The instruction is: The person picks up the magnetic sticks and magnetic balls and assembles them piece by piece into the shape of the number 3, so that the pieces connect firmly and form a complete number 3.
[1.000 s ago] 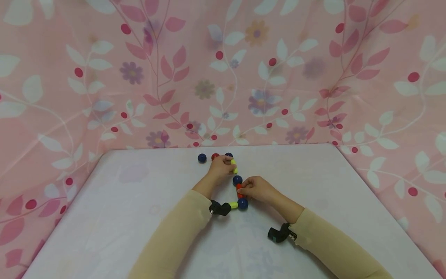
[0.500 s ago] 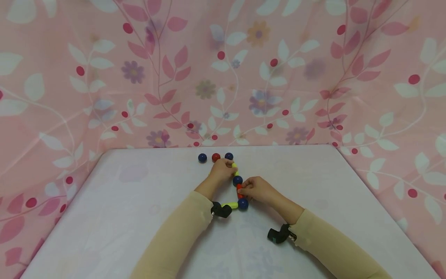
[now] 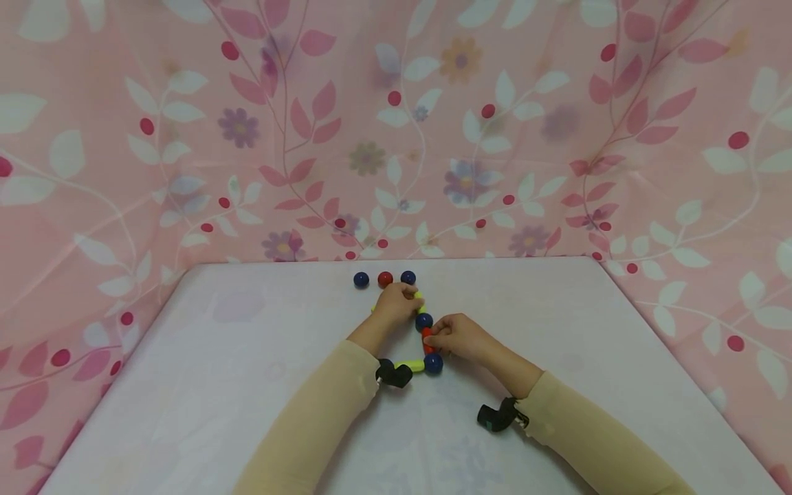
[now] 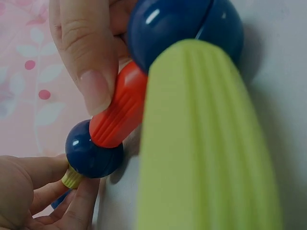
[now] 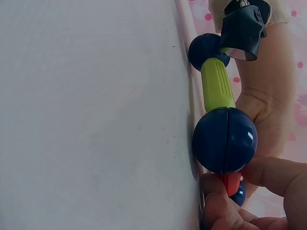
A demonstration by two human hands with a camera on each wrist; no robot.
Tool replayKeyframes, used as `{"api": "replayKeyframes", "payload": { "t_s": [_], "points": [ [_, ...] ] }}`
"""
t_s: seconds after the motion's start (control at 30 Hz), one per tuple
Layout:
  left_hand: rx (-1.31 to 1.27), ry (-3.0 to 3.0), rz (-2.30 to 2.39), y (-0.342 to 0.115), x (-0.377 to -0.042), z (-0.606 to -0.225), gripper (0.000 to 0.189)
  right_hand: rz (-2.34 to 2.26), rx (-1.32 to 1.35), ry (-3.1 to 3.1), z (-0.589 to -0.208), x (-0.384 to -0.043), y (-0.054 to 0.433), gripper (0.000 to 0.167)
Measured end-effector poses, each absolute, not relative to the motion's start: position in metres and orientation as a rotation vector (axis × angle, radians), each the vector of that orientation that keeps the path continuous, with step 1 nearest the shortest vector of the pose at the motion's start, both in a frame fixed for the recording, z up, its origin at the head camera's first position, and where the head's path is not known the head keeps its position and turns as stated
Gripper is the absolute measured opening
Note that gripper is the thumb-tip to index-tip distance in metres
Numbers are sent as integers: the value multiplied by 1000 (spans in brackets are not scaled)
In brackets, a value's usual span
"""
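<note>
My left hand [image 3: 396,306] pinches a short yellow-green rod [image 3: 421,302], whose near end meets a blue ball [image 3: 423,322]. Below that ball, a ribbed red rod [image 3: 427,342] runs to a second blue ball [image 3: 434,363]; my right hand [image 3: 459,337] pinches this red rod from the right. Another yellow-green rod [image 3: 410,366] extends leftward from the second ball, partly hidden by the left wrist camera. The right wrist view shows a blue ball [image 5: 204,50] at that rod's far end. In the left wrist view, the ribbed rod [image 4: 211,143] fills the foreground.
Along the table's far side lie a blue ball [image 3: 361,280], a red ball [image 3: 385,279] and another blue ball [image 3: 408,278], just beyond my left fingers. A yellow-green bit [image 3: 373,309] peeks out left of my left wrist. A floral cloth [image 3: 396,137] hangs behind the table [image 3: 204,385].
My left hand has brought its yellow-green rod down onto the upper blue ball, closing a small gap. The right hand keeps its pinch on the red rod, almost still.
</note>
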State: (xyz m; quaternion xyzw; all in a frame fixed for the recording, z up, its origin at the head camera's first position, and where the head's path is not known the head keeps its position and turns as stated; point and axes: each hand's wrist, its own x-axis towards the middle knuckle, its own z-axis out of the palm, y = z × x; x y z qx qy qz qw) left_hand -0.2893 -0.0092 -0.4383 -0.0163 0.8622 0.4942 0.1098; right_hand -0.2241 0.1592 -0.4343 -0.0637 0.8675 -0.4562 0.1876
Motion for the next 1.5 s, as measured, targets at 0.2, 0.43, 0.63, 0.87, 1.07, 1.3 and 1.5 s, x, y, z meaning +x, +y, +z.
{"api": "replayKeyframes", "payload": {
  "t_s": [0.2,0.43,0.63,0.87,1.07,1.3,1.5],
  "points": [
    [-22,2521,1453,-13,-287,-437,34,-1277,-201,2420,-435,-226,161,21],
    [-1,2491,1500,-11,-284,-433,32,-1232,-246,2407,-432,-232,168,23],
    [30,2526,1470,-15,-282,-432,32,-1151,-212,2480,-429,-242,173,26],
    [56,2613,1469,-32,-283,-432,29,-1134,-149,2514,-426,-252,167,35],
    [8,2634,1626,-52,-288,-435,25,-1102,-106,2535,-423,-256,158,38],
    [-123,2568,1857,-76,-295,-440,23,-1088,-68,2527,-425,-259,154,35],
    [-149,2624,1957,-93,-300,-443,28,-1061,-50,2541,-424,-258,152,32]
  ]
}}
